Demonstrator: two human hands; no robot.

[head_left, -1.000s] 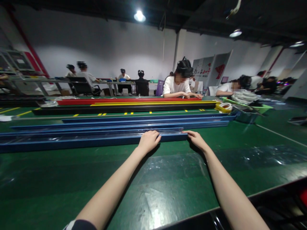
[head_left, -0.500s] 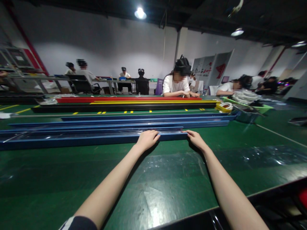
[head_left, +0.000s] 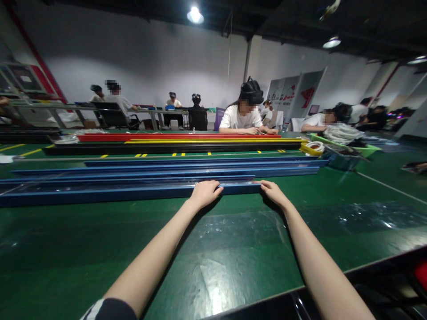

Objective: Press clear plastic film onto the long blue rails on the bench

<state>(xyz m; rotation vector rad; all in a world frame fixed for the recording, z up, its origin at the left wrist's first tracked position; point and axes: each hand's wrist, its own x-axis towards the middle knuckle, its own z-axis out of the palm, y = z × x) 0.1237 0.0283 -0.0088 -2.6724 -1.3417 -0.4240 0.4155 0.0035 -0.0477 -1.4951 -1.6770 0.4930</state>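
A long blue channel strip (head_left: 133, 194) lies crosswise on the green tabletop (head_left: 240, 249), its left end running out of view. Clear plastic film glints inside its trough. My left hand (head_left: 206, 194) grips the near wall, fingers curled over the top edge and thumb on the front face. At the strip's right end, my right hand (head_left: 272, 193) pinches the corner between thumb and fingers. Some of its fingertips are hidden. Just behind are more blue strips (head_left: 283, 171), lying roughly parallel.
Farther back lie a black strip (head_left: 200, 148), yellow strips (head_left: 216, 141) and a red strip (head_left: 133, 138). A green bin (head_left: 370, 152) with pale coiled tubing and a yellow tray (head_left: 310, 150) stand at the right. A person (head_left: 242, 118) works across the table. Clear film (head_left: 367, 220) lies on the near surface.
Both hands keep their places on the blue strip, which has barely moved. The person across the table has shifted slightly left.
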